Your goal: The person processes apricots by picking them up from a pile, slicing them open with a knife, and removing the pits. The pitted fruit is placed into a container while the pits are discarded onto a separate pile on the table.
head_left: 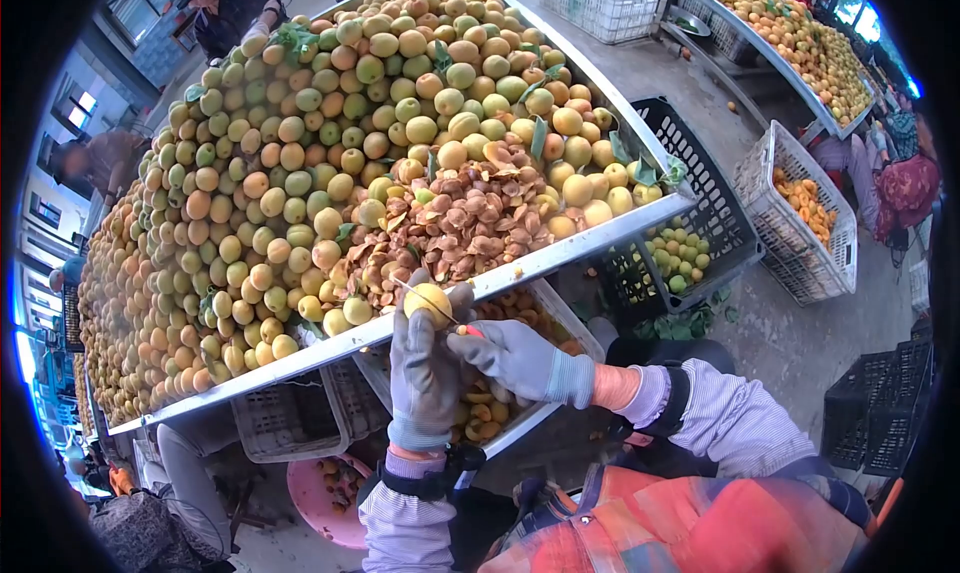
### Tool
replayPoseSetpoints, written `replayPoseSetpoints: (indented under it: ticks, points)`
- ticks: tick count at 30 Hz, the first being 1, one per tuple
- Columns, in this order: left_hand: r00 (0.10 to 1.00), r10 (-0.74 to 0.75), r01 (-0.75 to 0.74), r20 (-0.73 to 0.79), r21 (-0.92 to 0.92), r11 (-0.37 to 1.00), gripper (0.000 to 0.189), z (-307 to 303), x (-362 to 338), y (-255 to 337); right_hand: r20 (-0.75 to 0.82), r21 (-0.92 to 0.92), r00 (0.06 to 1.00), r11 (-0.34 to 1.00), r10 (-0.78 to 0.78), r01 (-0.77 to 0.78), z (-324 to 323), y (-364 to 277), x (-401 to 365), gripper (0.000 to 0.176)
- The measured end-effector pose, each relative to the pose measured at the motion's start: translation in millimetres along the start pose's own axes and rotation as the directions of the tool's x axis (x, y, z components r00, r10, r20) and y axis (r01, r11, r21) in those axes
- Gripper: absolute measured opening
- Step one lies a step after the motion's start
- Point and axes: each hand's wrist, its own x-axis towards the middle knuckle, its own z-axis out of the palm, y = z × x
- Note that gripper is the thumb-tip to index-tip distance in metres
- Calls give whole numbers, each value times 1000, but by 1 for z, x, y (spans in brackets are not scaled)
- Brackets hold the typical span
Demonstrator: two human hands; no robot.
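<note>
My gloved left hand [422,373] holds a yellow apricot [428,303] upright in its fingertips, just over the near edge of the sorting table [560,256]. In my gloved right hand [515,358] is a small tool with a red handle [470,330], pinched between thumb and fingers. Its thin dark blade or wire reaches across to the apricot. Right behind my hands lies a heap of brown apricot pits [455,223]. A large pile of whole apricots [300,153] surrounds the pits. Below my hands stands a crate [570,318] with split apricots in it.
A black crate [715,198] with green fruit is at the right, beside a white crate [800,228] of orange halves. A pink basin [315,508] and a grey crate [290,423] sit under the table. Other people [230,18] stand along the far left side.
</note>
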Motion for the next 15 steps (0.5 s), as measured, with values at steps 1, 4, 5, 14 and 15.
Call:
replayPoseSetpoints:
  ticks: [1,4,5,14,15]
  points:
    - [999,14,-12,-41,44,999,50,-2,0,-3,31,-2,990,990,138,-138,0,-6,-4,27]
    - [996,28,-18,-83,114,993,51,-12,4,-10,21,-20,990,990,139,-139,-1,-3,-3,41]
    - [996,29,-16,-87,139,990,53,-14,4,-11,20,-20,990,990,140,-140,-1,2,-1,41]
    - [984,-173,154,-33,-311,938,51,-10,0,-14,-52,34,997,998,-52,54,8,38,8,31]
    - [984,-173,154,-34,-312,937,51,-12,-1,-15,-56,24,998,999,-41,43,8,31,6,31]
